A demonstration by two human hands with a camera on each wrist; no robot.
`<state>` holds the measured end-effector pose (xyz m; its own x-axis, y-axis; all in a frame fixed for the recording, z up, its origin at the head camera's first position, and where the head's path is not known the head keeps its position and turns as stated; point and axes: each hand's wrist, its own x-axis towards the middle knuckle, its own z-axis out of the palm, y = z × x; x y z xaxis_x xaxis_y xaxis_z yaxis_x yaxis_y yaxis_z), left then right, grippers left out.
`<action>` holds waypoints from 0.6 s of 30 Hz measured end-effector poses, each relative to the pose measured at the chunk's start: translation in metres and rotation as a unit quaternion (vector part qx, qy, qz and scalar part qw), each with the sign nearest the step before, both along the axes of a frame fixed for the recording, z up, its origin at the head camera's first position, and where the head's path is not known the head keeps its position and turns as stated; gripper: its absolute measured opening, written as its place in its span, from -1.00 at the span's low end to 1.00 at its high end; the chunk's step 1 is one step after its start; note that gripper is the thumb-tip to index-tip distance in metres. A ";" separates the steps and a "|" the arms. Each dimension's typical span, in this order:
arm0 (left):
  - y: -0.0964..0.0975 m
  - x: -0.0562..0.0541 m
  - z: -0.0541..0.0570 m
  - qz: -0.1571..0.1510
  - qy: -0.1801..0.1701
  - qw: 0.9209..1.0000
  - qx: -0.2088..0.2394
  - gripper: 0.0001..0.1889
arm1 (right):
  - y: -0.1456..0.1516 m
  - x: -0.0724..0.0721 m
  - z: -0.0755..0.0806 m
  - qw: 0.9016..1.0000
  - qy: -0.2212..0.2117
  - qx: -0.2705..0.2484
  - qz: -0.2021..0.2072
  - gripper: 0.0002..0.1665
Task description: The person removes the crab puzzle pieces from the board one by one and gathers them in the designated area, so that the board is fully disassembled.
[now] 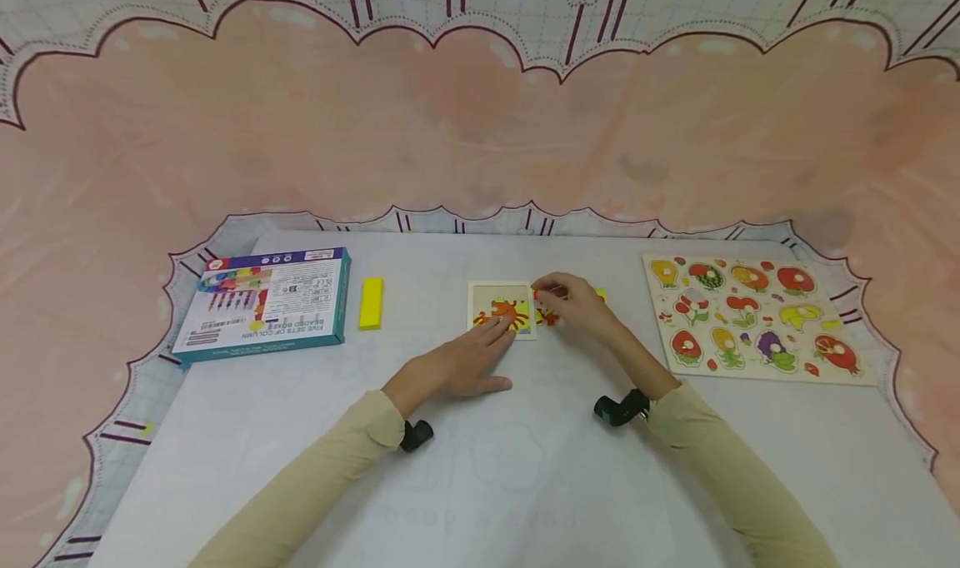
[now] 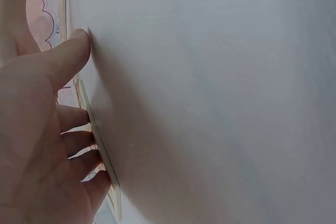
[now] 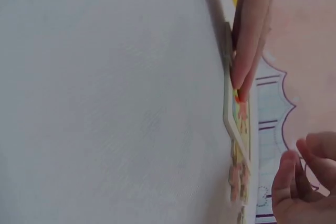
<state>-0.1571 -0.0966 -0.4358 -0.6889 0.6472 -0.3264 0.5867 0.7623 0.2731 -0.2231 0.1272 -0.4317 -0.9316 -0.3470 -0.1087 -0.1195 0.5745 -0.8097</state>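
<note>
A small framed puzzle board (image 1: 481,296) with an orange, crab-like picture in its recess lies mid-table. My left hand (image 1: 463,363) rests over its front part, fingers stretched out on the board and thumb apart on the table. Just right of the board, my right hand (image 1: 576,300) hovers with fingers bent. In the right wrist view, a gap shows between thumb and fingertips of the right hand (image 3: 307,182), with nothing visible in it. Red-and-yellow puzzle pieces (image 1: 546,316) lie beneath this hand, partly hidden by it.
A yellow block (image 1: 371,304) stands left of the board. Further left lies a blue-and-white box (image 1: 262,306) with printed lettering. On the right is a fruit-picture puzzle board (image 1: 757,318). A patterned cloth (image 1: 480,143) borders the white table (image 1: 495,468).
</note>
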 end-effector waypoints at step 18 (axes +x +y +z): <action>0.009 -0.001 -0.001 0.022 0.063 0.997 0.026 -0.29 | -0.030 -0.024 -0.010 0.994 -0.044 -0.012 0.102 -0.62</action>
<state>-0.1578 -0.0878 -0.4366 -0.7507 0.6288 -0.2028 0.5849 0.7752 0.2386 -0.2469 0.0971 -0.4415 -0.8282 -0.5319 -0.1763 -0.1598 0.5258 -0.8354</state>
